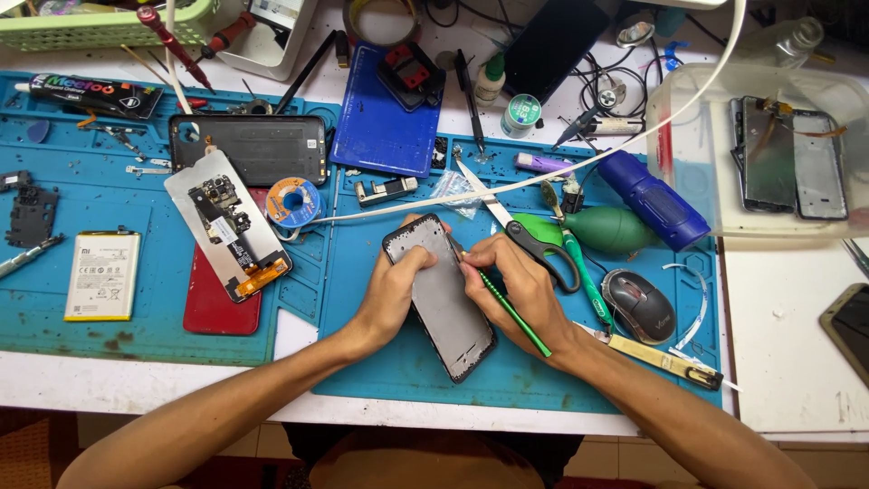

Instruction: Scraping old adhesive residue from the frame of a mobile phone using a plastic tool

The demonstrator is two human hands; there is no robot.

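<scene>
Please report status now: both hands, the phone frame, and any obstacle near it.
Left hand grips phone frame edge. Right hand holds green tool at frame's upper edge. Scissors lie close beside right hand.

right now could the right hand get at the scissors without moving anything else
Probably yes: the scissors lie uncovered on the mat just beyond the right hand, nothing between them, though that hand holds a green tool.

Dark phone frame (441, 294) (tilted), green tool (514, 314)

Head camera, steeply down, close overhead.
</scene>
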